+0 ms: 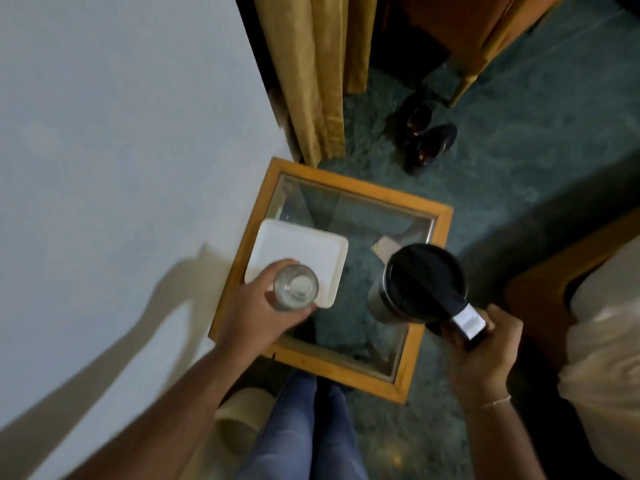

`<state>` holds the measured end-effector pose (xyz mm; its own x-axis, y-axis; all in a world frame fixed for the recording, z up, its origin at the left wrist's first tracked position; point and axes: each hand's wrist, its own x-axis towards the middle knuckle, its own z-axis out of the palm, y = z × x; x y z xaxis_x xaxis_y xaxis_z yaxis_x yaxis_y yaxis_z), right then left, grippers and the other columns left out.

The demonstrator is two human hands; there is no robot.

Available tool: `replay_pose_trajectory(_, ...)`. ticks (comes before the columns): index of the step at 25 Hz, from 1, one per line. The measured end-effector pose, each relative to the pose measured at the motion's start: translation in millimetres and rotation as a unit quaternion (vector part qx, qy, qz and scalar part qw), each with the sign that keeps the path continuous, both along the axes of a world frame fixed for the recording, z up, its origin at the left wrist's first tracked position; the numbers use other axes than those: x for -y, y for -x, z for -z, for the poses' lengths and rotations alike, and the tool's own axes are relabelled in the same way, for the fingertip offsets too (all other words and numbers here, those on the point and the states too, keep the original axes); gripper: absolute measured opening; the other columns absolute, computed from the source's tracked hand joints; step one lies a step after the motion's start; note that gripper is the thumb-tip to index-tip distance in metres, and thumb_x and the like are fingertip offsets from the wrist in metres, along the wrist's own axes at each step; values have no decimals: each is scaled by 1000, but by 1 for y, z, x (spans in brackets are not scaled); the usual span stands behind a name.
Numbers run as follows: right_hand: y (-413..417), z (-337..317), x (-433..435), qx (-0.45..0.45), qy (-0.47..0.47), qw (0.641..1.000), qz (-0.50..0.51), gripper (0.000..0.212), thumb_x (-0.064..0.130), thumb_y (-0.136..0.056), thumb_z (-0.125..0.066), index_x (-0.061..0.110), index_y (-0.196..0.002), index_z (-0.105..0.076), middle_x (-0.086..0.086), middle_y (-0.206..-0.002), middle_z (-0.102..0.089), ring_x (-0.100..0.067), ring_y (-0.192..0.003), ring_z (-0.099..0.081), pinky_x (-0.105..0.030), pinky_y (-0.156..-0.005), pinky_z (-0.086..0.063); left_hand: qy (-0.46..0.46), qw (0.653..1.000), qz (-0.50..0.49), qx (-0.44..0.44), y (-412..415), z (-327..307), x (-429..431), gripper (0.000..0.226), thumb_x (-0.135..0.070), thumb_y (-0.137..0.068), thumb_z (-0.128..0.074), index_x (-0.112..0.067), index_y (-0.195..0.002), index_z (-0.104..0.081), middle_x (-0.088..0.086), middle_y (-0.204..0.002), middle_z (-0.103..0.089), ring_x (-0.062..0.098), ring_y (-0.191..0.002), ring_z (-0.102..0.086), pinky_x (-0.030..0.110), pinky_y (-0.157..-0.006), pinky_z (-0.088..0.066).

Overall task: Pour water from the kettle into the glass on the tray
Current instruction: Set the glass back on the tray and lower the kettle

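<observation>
Over the glass-topped table: you are working with both hands, looking straight down on them.

Left hand: your left hand is wrapping its fingers round the glass and gripping its side, at the near corner of the tray.

Glass: it is sitting over the tray's near edge; whether its base is resting on the tray or hanging just above, you cannot tell from this angle. It is looking upright, its mouth open to you.

Right hand: your right hand is closing round the handle of the kettle and holding it firmly.

Kettle: it is standing or hovering over the table's right side, well apart from the glass, its black lid shut; the spout is not showing clearly.

Table: the table is carrying a clear pane inside a wooden frame, so its surface is hard to read.

Risk, glass: if the base is only half on the tray's raised lip, it is likely tipping once you let go.

Risk, pour: you are judging the stream from directly above, so a fast tilt is likely sending water onto the tray or the pane.

Risk, grip: the kettle's weight is hanging off one hand at the handle's end, so a sudden swing may be slopping water early.
</observation>
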<state>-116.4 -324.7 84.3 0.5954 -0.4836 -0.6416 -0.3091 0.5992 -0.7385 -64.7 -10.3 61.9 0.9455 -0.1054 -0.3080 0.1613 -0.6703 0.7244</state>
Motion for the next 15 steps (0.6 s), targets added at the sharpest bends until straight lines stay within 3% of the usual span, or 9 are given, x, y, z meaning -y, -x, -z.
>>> replay_pose_trajectory(4,0,75,-9,33,12,999,0,50,28,-84,-37,27,-36,-52,14,-40,-44,-9,-42,-39,-25,-50,-31,-16,999,-27,-24,-13,90,0,80,-43,-74,-103,-38,-142,-61,-21,-130,-70,-22,-104,-62,-3,-84,-51)
replay_pose_trajectory(9,2,130,-13,42,49,998,1,28,40,-67,-52,27,-43,-61,11,-43,-52,-21,-50,-39,-31,-54,-27,-38,998,-49,-32,-23,170,0,78,-45,-81,-99,-32,-145,-56,-18,-134,-66,7,-120,-62,26,-97,-61)
replay_pose_trajectory(11,-1,139,-15,49,62,997,-7,29,39,-66,-51,29,-43,-64,14,-43,-54,-14,-46,-44,-31,-54,-26,-34,998,-36,-38,-26,188,0,78,-43,-83,-98,-27,-146,-56,-8,-140,-70,13,-124,-64,42,-101,-66)
replay_pose_trajectory(15,-9,152,-20,60,62,996,-3,26,38,-65,-52,29,-44,-63,12,-44,-55,-16,-49,-45,-30,-54,-26,-42,998,-21,-45,-33,208,-4,79,-35,-84,-99,-18,-148,-56,3,-142,-71,23,-128,-67,53,-103,-65)
